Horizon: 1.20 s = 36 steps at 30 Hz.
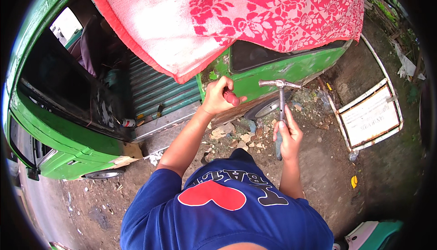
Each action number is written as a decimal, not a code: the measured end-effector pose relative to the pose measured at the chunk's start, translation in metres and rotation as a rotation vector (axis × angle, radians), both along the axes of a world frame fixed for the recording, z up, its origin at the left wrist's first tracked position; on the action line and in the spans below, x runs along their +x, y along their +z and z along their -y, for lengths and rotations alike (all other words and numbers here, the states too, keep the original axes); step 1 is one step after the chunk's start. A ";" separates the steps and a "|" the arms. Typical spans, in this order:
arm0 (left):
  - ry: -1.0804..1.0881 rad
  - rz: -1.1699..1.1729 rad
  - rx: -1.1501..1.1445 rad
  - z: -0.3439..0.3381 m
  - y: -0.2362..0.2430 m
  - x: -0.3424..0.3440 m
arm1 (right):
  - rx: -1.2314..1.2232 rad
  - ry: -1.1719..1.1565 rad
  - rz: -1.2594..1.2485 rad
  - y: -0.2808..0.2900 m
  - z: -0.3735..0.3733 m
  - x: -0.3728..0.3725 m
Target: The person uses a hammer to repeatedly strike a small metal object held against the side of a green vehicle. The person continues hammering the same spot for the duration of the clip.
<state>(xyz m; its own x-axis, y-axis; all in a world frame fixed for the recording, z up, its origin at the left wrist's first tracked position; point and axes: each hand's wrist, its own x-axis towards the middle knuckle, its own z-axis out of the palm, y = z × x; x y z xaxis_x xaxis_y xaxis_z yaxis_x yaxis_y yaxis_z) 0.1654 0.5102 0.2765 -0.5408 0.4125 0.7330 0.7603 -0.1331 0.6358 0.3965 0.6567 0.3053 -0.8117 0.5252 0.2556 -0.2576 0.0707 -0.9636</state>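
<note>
My right hand (289,138) is closed around the handle of a metal hammer (281,96). The hammer stands head up, one end of its head blunt and the other tapered, with a grey-blue grip low on the shaft. In front of the green vehicle's side panel (268,79), my left hand (219,97) is closed on a short reddish handle with a rounded end (231,98). The rest of that tool is hidden by the fingers and cannot be made out. The hammer head is to the right of my left hand, apart from it.
A pink floral blanket (255,8) drapes over the vehicle. At left, its open doorway shows a ribbed teal floor (154,84) with a spray can (129,122) near the sill (166,122). Rubble (223,130) lies by the wheel (266,109). A white-framed sign (371,115) stands right.
</note>
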 end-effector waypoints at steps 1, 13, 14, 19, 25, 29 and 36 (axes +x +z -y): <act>0.001 -0.015 -0.074 -0.003 0.004 0.004 | -0.016 -0.006 0.005 -0.002 -0.005 0.003; 0.150 -0.408 -0.326 -0.078 0.059 -0.007 | -0.102 -0.021 0.049 -0.015 -0.101 0.013; 0.174 -0.414 -0.337 -0.082 0.061 -0.008 | -0.107 -0.009 0.052 -0.016 -0.109 0.013; 0.238 -0.373 -0.525 -0.095 0.066 -0.014 | -0.080 0.037 0.092 -0.012 -0.140 0.005; 0.284 -0.299 -0.572 -0.105 0.069 -0.020 | -0.105 0.128 0.080 -0.013 -0.163 -0.006; 0.277 -0.315 -0.588 -0.105 0.067 -0.024 | -0.092 0.144 0.091 -0.013 -0.171 -0.010; 0.273 -0.412 -0.517 -0.098 0.060 -0.021 | -0.062 0.163 0.100 -0.021 -0.174 -0.013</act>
<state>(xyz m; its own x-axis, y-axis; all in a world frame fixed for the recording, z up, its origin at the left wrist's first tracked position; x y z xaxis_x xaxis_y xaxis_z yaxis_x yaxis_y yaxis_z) 0.1439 0.6083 0.3363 -0.3955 0.6522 0.6467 0.9155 0.3369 0.2201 0.3837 0.8308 0.2847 -0.9068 0.3973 0.1406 -0.1635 -0.0241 -0.9863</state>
